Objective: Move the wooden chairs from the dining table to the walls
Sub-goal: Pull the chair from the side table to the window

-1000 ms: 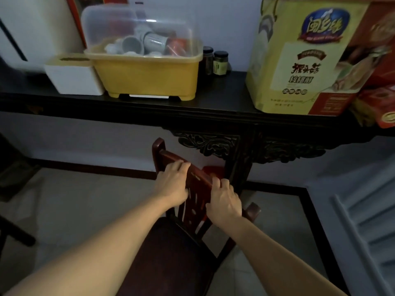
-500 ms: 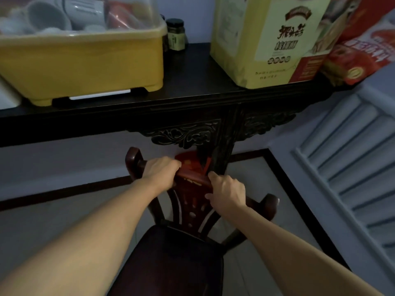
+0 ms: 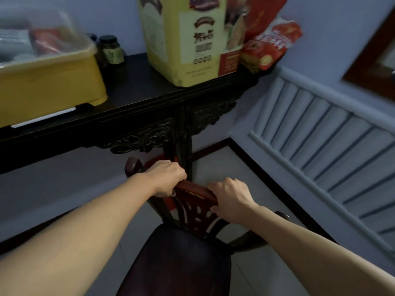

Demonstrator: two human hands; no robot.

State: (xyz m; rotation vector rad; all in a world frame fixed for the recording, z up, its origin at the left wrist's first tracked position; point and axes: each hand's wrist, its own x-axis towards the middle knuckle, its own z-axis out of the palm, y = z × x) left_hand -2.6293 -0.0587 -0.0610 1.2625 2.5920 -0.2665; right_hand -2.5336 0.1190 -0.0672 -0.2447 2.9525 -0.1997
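Observation:
A dark red wooden chair (image 3: 192,212) with a dark padded seat stands right below me, its carved back turned toward the wall. My left hand (image 3: 165,178) grips the left part of the chair's top rail. My right hand (image 3: 232,199) grips the same rail further right. The chair's back sits just in front of the carved leg of a dark console table (image 3: 149,116). The chair's legs are out of sight under the seat.
On the console table stand a yellow lidded tub (image 3: 47,82), a dark jar (image 3: 110,49), a big yellow tin box (image 3: 188,39) and red packets (image 3: 269,45). A white slatted radiator cover (image 3: 320,146) lines the right wall. Pale tiled floor lies on both sides of the chair.
The chair with both hands on its rail has shifted right, toward the table's leg and the corner. My view swung right, showing more of the radiator cover.

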